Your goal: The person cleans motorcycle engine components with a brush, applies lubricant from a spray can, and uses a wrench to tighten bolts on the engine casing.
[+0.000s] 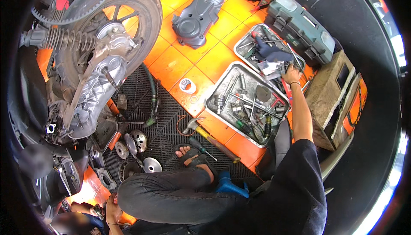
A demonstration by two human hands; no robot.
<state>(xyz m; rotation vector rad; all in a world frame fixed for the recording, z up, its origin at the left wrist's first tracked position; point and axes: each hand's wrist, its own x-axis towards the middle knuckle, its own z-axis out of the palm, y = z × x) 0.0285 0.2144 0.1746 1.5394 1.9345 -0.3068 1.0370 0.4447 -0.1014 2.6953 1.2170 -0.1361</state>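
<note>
My right hand (293,74) reaches to the near right corner of the far metal tray (238,51), fingers curled down among tools; what they hold is hidden. Beside its fingertips lie a clear plastic packet (270,69) and a dark cloth (272,51). The nearer metal tray (211,90), left of my right forearm, holds sockets, wrenches and screwdrivers. My left hand (112,209) is low at the left, beside my bent knee; its fingers are too hidden to read. Left of it shows another person's hand (97,211).
A motorcycle rear wheel (150,25) and exposed engine casing (96,93) fill the left. Clutch parts (139,140), a hammer (209,137) and a screwdriver (201,147) lie on the black mat. A grey cover (199,17), green toolbox (299,27) and worn box (327,98) stand beyond.
</note>
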